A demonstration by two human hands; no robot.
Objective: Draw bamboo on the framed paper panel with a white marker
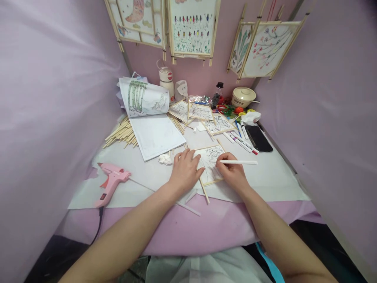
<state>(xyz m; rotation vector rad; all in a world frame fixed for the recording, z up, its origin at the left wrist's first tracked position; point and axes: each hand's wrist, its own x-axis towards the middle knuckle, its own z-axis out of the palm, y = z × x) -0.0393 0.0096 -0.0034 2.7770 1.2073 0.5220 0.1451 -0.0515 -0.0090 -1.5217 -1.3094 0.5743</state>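
Observation:
A small paper panel (209, 167) with dark branch-like drawing lies on the table, edged by thin wooden sticks. My left hand (185, 169) rests with fingers spread on the panel's left edge, holding nothing. In my right hand (230, 169) is a white pen (244, 162), pinched between thumb and fingers, with its tip end over the panel; the tip itself is too small to make out. One loose end of a wooden stick (205, 193) sticks out below the panel toward the front edge.
A pink glue gun (111, 181) lies at the left. Behind are a drawing pad (156, 135), wooden sticks (122, 133), more framed drawings (218, 124), markers (243, 144), a black phone (258, 138), a white bottle (166, 84) and a lidded bowl (243, 97). Framed pictures hang above.

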